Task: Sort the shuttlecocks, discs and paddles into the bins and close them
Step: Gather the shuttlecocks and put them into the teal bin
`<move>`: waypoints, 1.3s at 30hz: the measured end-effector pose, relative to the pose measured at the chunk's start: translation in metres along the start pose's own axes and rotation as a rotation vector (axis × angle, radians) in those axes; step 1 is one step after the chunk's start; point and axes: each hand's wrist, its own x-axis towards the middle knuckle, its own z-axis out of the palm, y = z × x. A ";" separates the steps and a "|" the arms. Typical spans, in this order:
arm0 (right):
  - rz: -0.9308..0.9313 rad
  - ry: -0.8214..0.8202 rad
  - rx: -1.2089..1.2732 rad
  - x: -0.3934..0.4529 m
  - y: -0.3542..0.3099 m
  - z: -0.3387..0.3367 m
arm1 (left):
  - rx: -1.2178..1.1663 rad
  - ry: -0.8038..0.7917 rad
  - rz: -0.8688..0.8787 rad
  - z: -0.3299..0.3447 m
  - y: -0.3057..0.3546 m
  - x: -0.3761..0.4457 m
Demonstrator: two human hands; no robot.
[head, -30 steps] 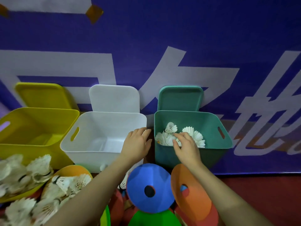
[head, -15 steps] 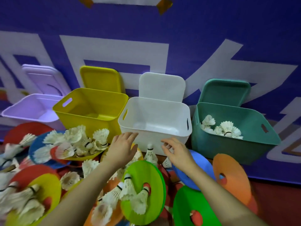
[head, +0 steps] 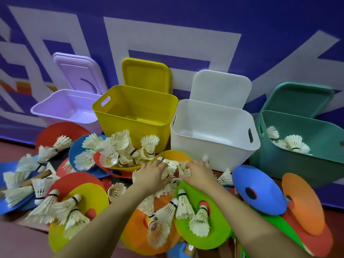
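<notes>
Four open bins stand in a row against the blue wall at 12 o'clock of the hands: lilac bin (head: pixel 61 107), yellow bin (head: pixel 134 116), white bin (head: pixel 214 138) and teal bin (head: pixel 297 157), each with its lid propped upright behind it. Teal bin holds several white shuttlecocks (head: pixel 292 144) against its left wall; what the other three hold cannot be told. Both forearms reach forward from 6 o'clock and converge on a small cluster of shuttlecocks (head: pixel 174 174) lying on the floor just before the white bin's front left corner. Left hand (head: pixel 151 175), palm down, fingers curled round feathers at the cluster's 9 o'clock side, a ring on one finger. Right hand (head: pixel 200 173), palm down, fingers bent over the cluster's 3 o'clock side, gathering feathers; exact grip hidden beneath the knuckles. Loose shuttlecocks piled at 10 o'clock of the hands on a blue disc (head: pixel 78 155), more at 8 o'clock on a yellow disc (head: pixel 74 220). Green disc (head: pixel 202 220) at 6 o'clock carries four shuttlecocks; orange disc (head: pixel 141 231) just left of it. Blue disc with hole (head: pixel 258 192) and orange disc at right (head: pixel 303 203) lean at 4 o'clock. Brown wooden handle (head: pixel 40 175) partly buried at far 9 o'clock
</notes>
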 end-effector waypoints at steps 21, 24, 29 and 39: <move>0.018 0.512 0.207 -0.043 0.003 -0.003 | 0.028 0.172 0.093 0.023 -0.023 -0.004; 0.031 0.514 0.217 -0.048 0.000 -0.001 | -0.008 0.226 0.058 0.025 -0.018 -0.007; 0.000 0.633 0.270 -0.054 -0.002 -0.003 | -0.078 0.517 0.200 0.013 -0.010 -0.010; 0.043 0.934 0.297 -0.067 0.069 -0.065 | -0.163 0.804 0.404 -0.067 0.078 0.043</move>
